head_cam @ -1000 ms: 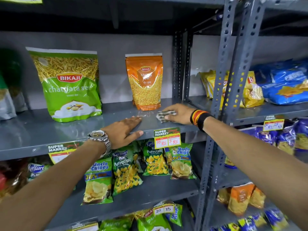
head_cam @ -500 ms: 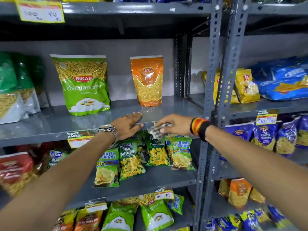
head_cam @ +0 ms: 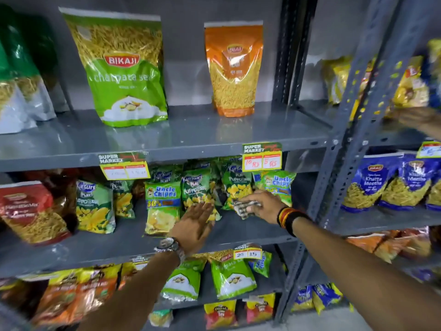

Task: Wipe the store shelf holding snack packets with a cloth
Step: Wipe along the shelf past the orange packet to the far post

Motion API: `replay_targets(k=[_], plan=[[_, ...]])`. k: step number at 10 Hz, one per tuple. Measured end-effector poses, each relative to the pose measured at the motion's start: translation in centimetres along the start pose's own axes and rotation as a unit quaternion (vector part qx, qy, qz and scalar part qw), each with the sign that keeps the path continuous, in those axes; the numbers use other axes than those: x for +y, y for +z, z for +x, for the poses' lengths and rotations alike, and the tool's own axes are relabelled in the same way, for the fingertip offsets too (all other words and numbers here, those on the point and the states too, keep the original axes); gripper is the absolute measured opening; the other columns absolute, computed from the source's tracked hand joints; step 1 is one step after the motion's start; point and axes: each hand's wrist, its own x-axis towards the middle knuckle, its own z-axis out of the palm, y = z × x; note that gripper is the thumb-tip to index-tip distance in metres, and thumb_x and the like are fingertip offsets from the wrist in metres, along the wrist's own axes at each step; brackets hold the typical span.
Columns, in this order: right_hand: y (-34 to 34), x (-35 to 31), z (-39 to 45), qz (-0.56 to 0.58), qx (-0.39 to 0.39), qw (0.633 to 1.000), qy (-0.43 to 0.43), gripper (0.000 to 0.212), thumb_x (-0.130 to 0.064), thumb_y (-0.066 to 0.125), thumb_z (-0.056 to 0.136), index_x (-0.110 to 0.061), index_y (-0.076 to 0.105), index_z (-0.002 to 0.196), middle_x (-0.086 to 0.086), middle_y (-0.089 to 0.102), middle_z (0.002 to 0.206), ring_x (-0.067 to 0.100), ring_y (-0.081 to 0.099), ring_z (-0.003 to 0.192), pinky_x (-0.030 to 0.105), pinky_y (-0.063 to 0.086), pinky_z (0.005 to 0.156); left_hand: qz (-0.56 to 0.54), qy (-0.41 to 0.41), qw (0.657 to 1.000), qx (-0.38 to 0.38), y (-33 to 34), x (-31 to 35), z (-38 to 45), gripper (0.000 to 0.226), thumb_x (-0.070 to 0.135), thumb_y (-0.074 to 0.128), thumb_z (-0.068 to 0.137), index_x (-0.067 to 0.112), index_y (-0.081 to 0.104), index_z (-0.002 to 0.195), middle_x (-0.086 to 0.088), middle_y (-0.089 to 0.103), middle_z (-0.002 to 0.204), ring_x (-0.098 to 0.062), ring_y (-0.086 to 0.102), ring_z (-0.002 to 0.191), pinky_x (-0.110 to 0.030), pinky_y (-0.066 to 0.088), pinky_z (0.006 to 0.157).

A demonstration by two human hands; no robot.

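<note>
Reaching into the middle shelf point(head_cam: 238, 231) of a grey steel rack, your right hand point(head_cam: 263, 206) is clenched around a checked cloth point(head_cam: 243, 207), which sits bunched at your fingertips just above the shelf surface and against the foot of a green Kurkure Puffcorn packet point(head_cam: 236, 187). Your left hand point(head_cam: 194, 223), released and flat with fingers extended, presses against the front of the Uncle Chipps packet point(head_cam: 162, 206) and its neighbour. A watch point(head_cam: 170, 246) circles your left wrist; red, yellow and black bands point(head_cam: 286, 217) wrap the right. On the shelf above stand 2 Bikaji pouches, 1 large and green point(head_cam: 124, 70), 1 smaller and orange point(head_cam: 233, 68), well apart. Price tags point(head_cam: 262, 157) hang from that shelf's front edge.
</note>
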Motion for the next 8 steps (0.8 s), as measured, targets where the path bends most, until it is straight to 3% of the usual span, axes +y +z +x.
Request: replay_targets(k=[1, 2, 3, 4, 5, 6, 7, 8], plan=[[3.8, 0.4, 3.0, 0.001, -0.020, 1.000, 0.005, 0.035, -0.019, 0.052, 0.097, -0.033, 0.059, 0.128, 0.003, 0.043, 0.148, 0.032, 0.036, 0.138, 0.044, 0.027, 0.111, 0.019, -0.001, 1.000, -0.016, 3.9, -2.2, 0.4, 0.075, 0.058, 0.011, 0.103, 0.010, 0.042, 0.153, -0.010, 0.042, 0.158, -0.029, 0.032, 0.150, -0.036, 0.014, 0.123], [7.8, 1.1, 5.0, -0.041, -0.024, 0.999, -0.007, 0.037, -0.017, 0.050, 0.098, -0.035, 0.058, 0.129, -0.001, 0.040, 0.151, 0.028, 0.033, 0.141, 0.045, 0.029, 0.114, 0.033, 0.021, 0.999, 0.000, 7.5, -3.7, 0.1, 0.062, 0.045, 0.025, 0.106, 0.006, 0.047, 0.149, -0.012, 0.046, 0.154, -0.032, 0.038, 0.146, -0.034, 0.009, 0.125], [11.8, 3.0, 5.5, -0.132, -0.021, 0.991, -0.026, 0.041, -0.021, 0.043, 0.099, -0.041, 0.050, 0.134, -0.012, 0.034, 0.154, 0.021, 0.021, 0.146, 0.055, 0.014, 0.117, 0.047, 0.034, 0.998, 0.025, 10.7, -5.1, -0.8, 0.060, 0.041, 0.030, 0.106, 0.005, 0.038, 0.154, -0.011, 0.030, 0.163, -0.029, 0.022, 0.153, -0.039, 0.004, 0.128], [14.7, 4.5, 4.6, -0.185, 0.016, 0.983, -0.006, 0.053, -0.049, 0.025, 0.100, -0.036, 0.019, 0.150, -0.010, 0.001, 0.162, 0.018, -0.008, 0.150, 0.058, -0.001, 0.118, 0.074, 0.023, 0.997, 0.002, 12.6, -6.1, -1.3, 0.062, 0.042, 0.023, 0.108, 0.007, 0.025, 0.159, -0.009, 0.020, 0.168, -0.028, 0.010, 0.157, -0.046, 0.003, 0.127], [16.1, 5.0, 4.3, -0.187, -0.006, 0.981, 0.040, 0.065, -0.062, 0.002, 0.092, -0.038, -0.010, 0.150, -0.012, -0.022, 0.159, 0.017, -0.024, 0.146, 0.057, -0.007, 0.118, 0.118, 0.000, 0.993, -0.013, 13.3, -6.4, -1.2, 0.064, 0.046, 0.016, 0.107, 0.011, 0.017, 0.161, -0.007, 0.012, 0.169, -0.027, 0.003, 0.157, -0.048, -0.002, 0.126], [16.9, 5.4, 5.0, -0.185, -0.027, 0.981, 0.059, 0.065, -0.065, 0.006, 0.091, -0.041, -0.016, 0.148, -0.015, -0.026, 0.157, 0.016, -0.027, 0.145, 0.060, -0.007, 0.116, 0.135, -0.004, 0.990, -0.034, 13.2, -6.3, -1.2, 0.065, 0.047, 0.020, 0.107, 0.012, 0.014, 0.161, -0.006, 0.008, 0.170, -0.026, 0.001, 0.157, -0.048, -0.005, 0.126], [15.6, 4.7, 6.1, -0.195, -0.067, 0.976, 0.070, 0.067, -0.066, 0.013, 0.092, -0.039, -0.009, 0.150, -0.012, -0.020, 0.159, 0.018, -0.022, 0.147, 0.063, -0.010, 0.114, 0.136, -0.023, 0.990, -0.037, 12.6, -5.7, -1.4, 0.068, 0.049, 0.029, 0.105, 0.010, 0.021, 0.160, -0.007, 0.016, 0.169, -0.026, 0.005, 0.157, -0.049, -0.004, 0.126], [15.2, 2.9, 3.6, -0.171, 0.000, 0.983, 0.071, 0.066, -0.056, 0.025, 0.095, -0.033, 0.003, 0.152, -0.007, -0.007, 0.162, 0.019, -0.014, 0.149, 0.061, -0.009, 0.115, 0.117, -0.063, 0.991, -0.006, 10.4, -4.1, -1.7, 0.074, 0.054, 0.030, 0.102, 0.007, 0.024, 0.159, -0.010, 0.018, 0.168, -0.028, 0.009, 0.157, -0.051, -0.003, 0.126]])
